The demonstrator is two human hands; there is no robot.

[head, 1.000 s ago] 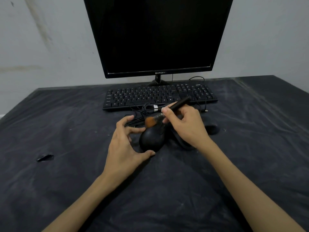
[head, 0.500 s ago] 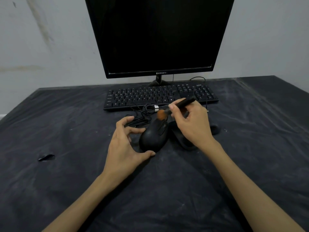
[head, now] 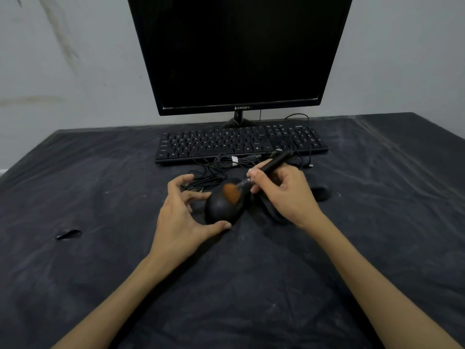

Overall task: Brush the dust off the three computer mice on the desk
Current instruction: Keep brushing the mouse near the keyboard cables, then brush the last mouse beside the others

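A black, rounded computer mouse (head: 221, 207) with a smooth, dust-dulled shell lies on the surface (head: 100, 273) near its middle, just in front of the keyboard (head: 241, 144). The right hand (head: 284, 195) pinches the slim black handle of a brush (head: 254, 178), whose soft orange bristle head rests on the far part of the mouse's shell. The left hand (head: 183, 212) steadies the mouse: its thumb touches the near edge and its curved fingers stand at the left side. A second mouse (head: 273, 212) lies partly hidden under the right hand; a third (head: 318, 188) lies just right of that hand. Thin black cables (head: 214, 170) coil between mice and keyboard. The surface is covered in dark, wrinkled, dusty sheeting. A flat black monitor (head: 239, 54) stands at the far edge.
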